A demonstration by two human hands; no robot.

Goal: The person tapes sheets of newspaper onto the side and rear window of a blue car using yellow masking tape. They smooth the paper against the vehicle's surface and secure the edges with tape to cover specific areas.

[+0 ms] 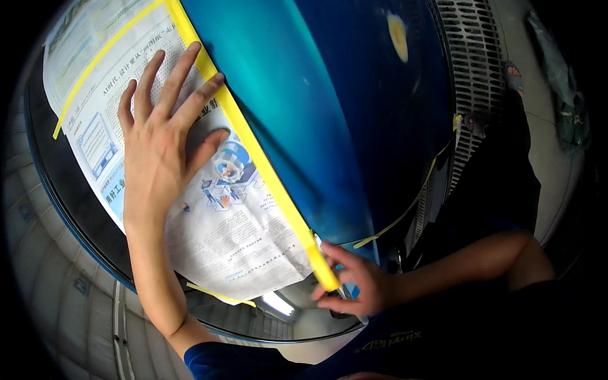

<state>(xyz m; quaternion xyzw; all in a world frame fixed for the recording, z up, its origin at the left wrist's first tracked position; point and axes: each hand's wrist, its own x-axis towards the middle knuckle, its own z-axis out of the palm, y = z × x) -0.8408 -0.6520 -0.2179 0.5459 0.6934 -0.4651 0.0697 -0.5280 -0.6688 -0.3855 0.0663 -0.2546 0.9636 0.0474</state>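
A sheet of newspaper (228, 247) lies over dark glass beside a glossy blue car body panel (304, 126). Along the sheet's edge next to the panel runs a strip of yellow masking tape (269, 171). My left hand (155, 145) rests flat on the paper with fingers spread, the index fingertip and another touching the tape. At the near end of the strip my right hand (364, 282), slightly blurred, has its fingers closed about the tape's free end. What lies under those fingers is partly hidden.
More yellow tape (95, 60) joins another sheet at the far left. A short tape piece (221, 296) sits at the paper's near edge. The blue panel has a beige patch (398, 38). Right of the car are a floor grating (472, 38) and a dark green bundle (570, 114).
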